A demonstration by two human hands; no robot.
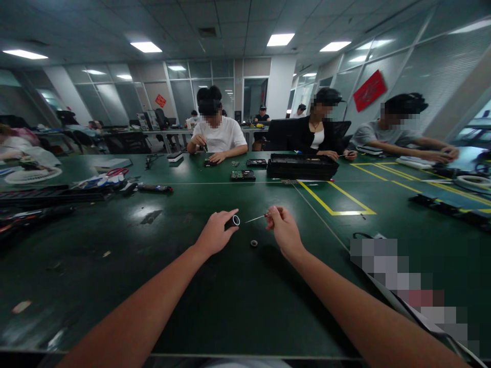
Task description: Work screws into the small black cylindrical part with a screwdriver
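Between the thumb and fingers of my left hand (pixel 217 231) is a small dark cylinder with a pale ring (pixel 236 220) at its end, facing right. My right hand (pixel 284 229) is closed round the handle of a thin screwdriver (pixel 255 219). Its shaft points left, with the tip a little short of the ring. On the green table (pixel 215 306), below the gap between both hands, lies a small round metallic part (pixel 253 244).
A black open case (pixel 303 167) and a circuit board (pixel 243 175) sit across the table, before a person in white (pixel 226 134) and other seated people. Tools, including red scissors (pixel 117 172), lie at left. Yellow tape (pixel 337 212) marks the right side.
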